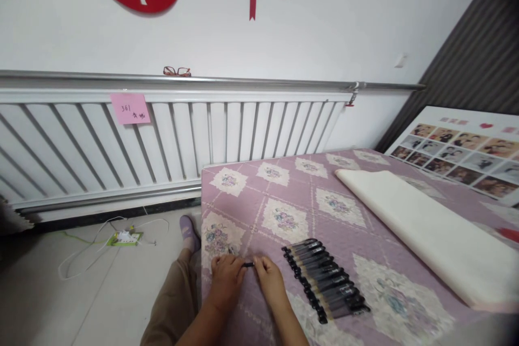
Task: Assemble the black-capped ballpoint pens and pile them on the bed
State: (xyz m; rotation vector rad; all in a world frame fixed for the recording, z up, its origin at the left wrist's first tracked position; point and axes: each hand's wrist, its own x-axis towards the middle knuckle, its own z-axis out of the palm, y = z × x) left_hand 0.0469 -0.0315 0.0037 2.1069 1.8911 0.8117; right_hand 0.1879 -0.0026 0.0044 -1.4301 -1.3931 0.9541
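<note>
My left hand (227,277) is closed around a slim pen (248,264), whose short black section shows between my two hands. The fingers of my right hand (268,277) pinch together at the other end of that black section. Both hands are low over the purple quilted cover (243,205), near its left edge. Most of the pen is hidden in my left fingers. Just right of my right hand, several clear-barrelled pens with black ends (324,275) lie side by side in a slanting row.
A cream folded or padded panel (417,227) lies across the cover at right, with a photo board (458,154) behind it. A white radiator (239,130) runs along the wall, glasses (177,71) on its pipe. On the floor at left sits a power strip (125,238) with loose cables.
</note>
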